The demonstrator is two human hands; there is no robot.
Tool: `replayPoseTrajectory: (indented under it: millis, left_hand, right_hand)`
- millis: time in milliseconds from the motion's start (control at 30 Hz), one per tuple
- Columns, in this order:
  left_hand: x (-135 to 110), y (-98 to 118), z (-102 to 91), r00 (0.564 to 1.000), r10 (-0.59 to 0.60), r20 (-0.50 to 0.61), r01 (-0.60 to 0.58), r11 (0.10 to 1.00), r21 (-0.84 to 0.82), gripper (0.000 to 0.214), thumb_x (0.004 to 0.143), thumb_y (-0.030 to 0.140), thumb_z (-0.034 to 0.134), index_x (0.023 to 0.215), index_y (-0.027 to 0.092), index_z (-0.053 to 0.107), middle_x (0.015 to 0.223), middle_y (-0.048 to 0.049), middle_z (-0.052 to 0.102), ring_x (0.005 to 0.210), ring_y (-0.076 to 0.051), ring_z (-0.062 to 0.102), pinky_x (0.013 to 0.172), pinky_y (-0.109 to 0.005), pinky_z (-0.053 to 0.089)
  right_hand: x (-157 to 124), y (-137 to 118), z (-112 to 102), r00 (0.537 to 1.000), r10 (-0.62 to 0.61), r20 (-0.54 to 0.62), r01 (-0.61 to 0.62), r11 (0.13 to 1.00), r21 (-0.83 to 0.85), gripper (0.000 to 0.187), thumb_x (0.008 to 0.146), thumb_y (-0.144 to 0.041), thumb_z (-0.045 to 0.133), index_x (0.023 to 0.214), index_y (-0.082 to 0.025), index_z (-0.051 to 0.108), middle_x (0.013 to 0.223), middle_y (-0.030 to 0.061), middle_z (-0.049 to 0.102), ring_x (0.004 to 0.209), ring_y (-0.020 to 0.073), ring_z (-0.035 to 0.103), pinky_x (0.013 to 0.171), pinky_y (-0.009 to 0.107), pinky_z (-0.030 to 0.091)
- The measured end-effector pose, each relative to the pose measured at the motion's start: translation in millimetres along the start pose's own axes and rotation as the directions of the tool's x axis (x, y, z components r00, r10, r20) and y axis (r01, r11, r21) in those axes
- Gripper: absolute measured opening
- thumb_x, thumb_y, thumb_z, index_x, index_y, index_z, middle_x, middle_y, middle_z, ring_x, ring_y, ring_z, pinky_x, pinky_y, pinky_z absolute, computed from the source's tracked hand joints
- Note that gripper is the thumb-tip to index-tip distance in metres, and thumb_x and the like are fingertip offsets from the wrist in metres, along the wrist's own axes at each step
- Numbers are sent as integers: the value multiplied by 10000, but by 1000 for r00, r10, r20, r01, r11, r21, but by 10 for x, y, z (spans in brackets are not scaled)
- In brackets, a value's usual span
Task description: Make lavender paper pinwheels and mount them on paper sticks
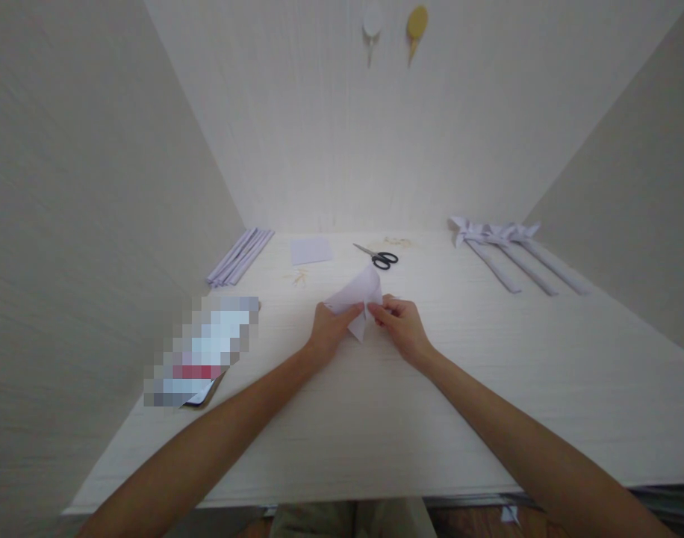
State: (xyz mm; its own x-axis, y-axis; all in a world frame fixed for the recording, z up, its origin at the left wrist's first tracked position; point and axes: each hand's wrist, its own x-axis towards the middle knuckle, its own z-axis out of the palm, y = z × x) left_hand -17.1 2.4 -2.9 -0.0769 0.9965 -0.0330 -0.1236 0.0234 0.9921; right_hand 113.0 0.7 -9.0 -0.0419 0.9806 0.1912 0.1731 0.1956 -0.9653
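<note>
A pale lilac sheet of paper [358, 293], partly folded with a pointed lower flap, is held up over the middle of the table. My left hand [331, 329] grips its left side, the thumb pressed across the front near the centre. At the right edge, my right hand [401, 321] pinches the paper between thumb and fingers; some of those fingers are hidden behind it. Just beyond the paper lie black-handled scissors [380, 258], blades pointing to the upper left.
Rolled paper sticks [241, 258] lie at the back left, near a flat paper square [311, 251]. Pinwheel-like paper pieces on sticks [502, 261] rest at the back right. A phone [207, 359], its screen blurred, lies at left. Small tan scraps [300, 276] are scattered behind the hands.
</note>
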Motion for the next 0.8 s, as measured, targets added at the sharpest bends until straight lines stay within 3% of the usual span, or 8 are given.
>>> replayPoseTrajectory:
  millis: [467, 800]
  left_hand:
    - [22, -41, -31, 998, -11, 59, 15, 998, -66, 212, 552, 256, 678, 697, 108, 634, 678, -29, 649, 592, -119, 554, 588, -241, 442]
    - [13, -38, -14, 1000, 17, 8, -17, 1000, -3, 243, 545, 274, 679, 725, 112, 655, 724, -56, 677, 626, -155, 598, 602, -262, 464]
  right_hand:
    - [-2, -53, -7, 1000, 7, -15, -8, 1000, -29, 309, 694, -320, 553, 441, -165, 468, 515, -30, 412, 479, 83, 367, 453, 229, 259]
    - [-2, -55, 7, 999, -23, -22, 22, 998, -56, 300, 683, -330, 562, 448, -154, 500, 509, -32, 416, 446, 76, 366, 421, 224, 251]
